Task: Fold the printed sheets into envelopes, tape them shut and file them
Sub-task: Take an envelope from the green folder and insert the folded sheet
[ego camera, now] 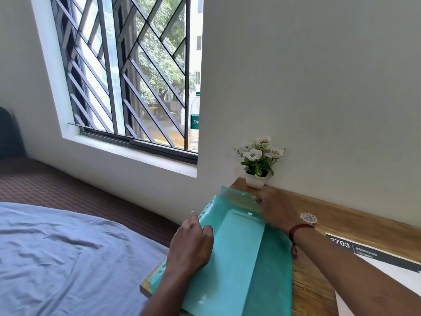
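A see-through teal plastic folder (239, 258) lies on the brown wooden counter (355, 215). Its long side runs away from the person, toward the wall. The left hand (191, 245) curls its fingers over the folder's left edge and holds it down. The right hand (275, 208) is at the far end. It looks like it pinches the open flap (237, 195), but it is blurry. The white printed sheet with a black band (364, 250) lies to the right, nearer the right hand.
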The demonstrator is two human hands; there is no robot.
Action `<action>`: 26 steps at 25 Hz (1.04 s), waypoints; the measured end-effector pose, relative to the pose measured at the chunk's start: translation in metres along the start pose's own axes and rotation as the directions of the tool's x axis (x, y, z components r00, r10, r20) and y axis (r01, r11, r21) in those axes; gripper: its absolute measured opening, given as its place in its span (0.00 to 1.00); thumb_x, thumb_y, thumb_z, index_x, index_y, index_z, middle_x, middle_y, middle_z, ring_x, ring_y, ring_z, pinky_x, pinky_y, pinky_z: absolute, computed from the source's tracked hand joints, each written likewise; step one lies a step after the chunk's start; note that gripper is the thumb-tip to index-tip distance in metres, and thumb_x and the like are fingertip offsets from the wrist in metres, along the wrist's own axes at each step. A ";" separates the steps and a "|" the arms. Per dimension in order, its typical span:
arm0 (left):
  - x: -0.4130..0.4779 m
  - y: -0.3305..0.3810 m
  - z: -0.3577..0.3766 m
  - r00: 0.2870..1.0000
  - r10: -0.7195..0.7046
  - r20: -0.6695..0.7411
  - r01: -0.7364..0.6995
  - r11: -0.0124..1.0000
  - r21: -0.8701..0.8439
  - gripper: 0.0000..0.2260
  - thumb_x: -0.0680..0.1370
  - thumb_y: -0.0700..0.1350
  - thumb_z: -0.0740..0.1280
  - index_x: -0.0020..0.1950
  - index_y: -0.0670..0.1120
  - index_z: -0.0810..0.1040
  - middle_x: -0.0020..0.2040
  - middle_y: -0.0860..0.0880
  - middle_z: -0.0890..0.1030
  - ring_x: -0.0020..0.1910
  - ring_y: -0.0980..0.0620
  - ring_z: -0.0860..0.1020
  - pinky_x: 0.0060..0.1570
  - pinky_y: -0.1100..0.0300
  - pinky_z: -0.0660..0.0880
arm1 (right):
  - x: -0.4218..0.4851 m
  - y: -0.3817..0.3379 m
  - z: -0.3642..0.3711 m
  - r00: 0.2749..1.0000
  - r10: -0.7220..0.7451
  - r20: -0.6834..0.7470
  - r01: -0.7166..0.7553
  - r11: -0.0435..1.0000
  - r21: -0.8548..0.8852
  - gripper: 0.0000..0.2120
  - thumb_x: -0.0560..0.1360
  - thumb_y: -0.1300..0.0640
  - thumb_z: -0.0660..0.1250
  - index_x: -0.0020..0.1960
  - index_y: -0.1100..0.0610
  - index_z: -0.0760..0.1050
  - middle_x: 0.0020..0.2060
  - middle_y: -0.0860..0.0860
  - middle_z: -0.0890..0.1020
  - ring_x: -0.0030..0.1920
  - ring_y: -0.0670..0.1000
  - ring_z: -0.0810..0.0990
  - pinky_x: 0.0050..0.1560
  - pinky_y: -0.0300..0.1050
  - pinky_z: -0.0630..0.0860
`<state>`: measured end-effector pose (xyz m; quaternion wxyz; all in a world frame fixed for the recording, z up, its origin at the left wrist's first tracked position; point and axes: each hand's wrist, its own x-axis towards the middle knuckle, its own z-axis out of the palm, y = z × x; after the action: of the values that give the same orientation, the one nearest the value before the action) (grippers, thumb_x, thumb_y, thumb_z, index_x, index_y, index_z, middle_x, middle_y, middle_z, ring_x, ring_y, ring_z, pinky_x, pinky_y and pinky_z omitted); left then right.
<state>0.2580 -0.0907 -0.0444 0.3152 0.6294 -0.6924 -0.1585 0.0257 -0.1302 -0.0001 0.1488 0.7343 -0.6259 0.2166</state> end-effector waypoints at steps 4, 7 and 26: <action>0.000 0.000 0.001 0.999 -0.012 -0.033 0.009 0.996 -0.089 0.21 0.77 0.46 0.56 0.69 0.42 0.68 0.68 0.43 0.72 0.61 0.43 0.72 0.56 0.54 0.68 | 0.004 0.010 0.000 0.992 -0.027 -0.122 0.009 0.989 -0.148 0.07 0.76 0.56 0.68 0.50 0.56 0.82 0.41 0.54 0.79 0.39 0.55 0.77 0.35 0.45 0.72; 0.000 0.000 0.000 0.997 -0.014 -0.076 0.001 0.985 -0.172 0.17 0.76 0.47 0.58 0.63 0.46 0.72 0.60 0.45 0.77 0.56 0.45 0.74 0.51 0.55 0.68 | 0.004 0.007 0.004 0.998 -0.031 -0.051 0.026 0.995 -0.094 0.13 0.77 0.54 0.65 0.61 0.55 0.74 0.44 0.53 0.83 0.37 0.53 0.79 0.31 0.43 0.72; -0.002 0.002 -0.005 0.989 -0.048 -0.137 -0.009 0.922 -0.387 0.25 0.70 0.53 0.57 0.66 0.49 0.73 0.61 0.48 0.79 0.57 0.46 0.75 0.52 0.54 0.70 | 0.055 -0.006 -0.021 0.573 0.097 0.814 -0.418 0.889 0.188 0.19 0.67 0.55 0.79 0.53 0.62 0.81 0.42 0.54 0.82 0.36 0.51 0.80 0.31 0.43 0.80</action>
<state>0.2595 -0.0871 -0.0395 0.4807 0.5713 -0.6167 -0.2495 0.0356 -0.1655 0.0462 -0.3116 0.6662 -0.6775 0.0034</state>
